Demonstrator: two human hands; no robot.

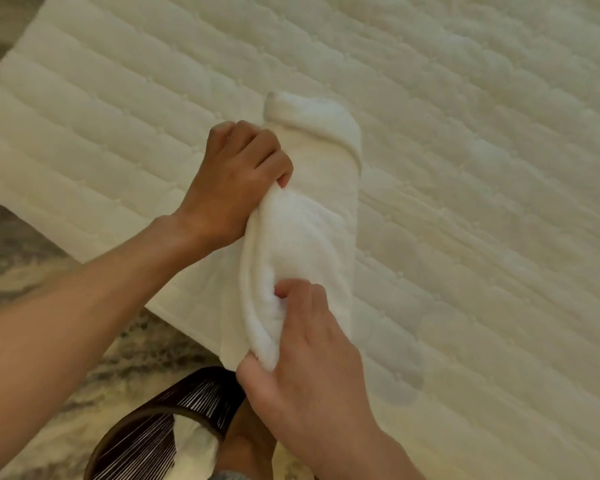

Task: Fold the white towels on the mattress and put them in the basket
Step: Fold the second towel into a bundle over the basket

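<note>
A white towel (305,216), folded into a long thick bundle, is held in the air by two bare hands, above the near corner of a quilted white mattress (465,168). The bundle runs lengthwise away from the viewer, with its far end rolled over into a soft rounded lip and its near end hanging toward the mattress edge.

The left hand (236,181) closes around the towel's left side, at about the middle of its length. The fingers are curled over the cloth and the knuckles face up, so this grip is shut firmly on the towel. The left forearm reaches in from the lower left, crossing over the mattress corner.

The right hand (312,355) holds the towel's near end. Its thumb presses against the bottom fold and its fingertips dig into the layers just above, so this grip too is clamped on the towel. The right wrist leaves the picture at the bottom edge.

Below the towel's near end, past the mattress corner, stands a dark round basket (174,420) with thin pale stripes on its wall. Something white and fluffy lies inside it; whether it is another towel cannot be told. The basket rests on a mottled grey and cream floor (49,271), which shows to the left of the mattress. The picture is slightly blurred
</note>
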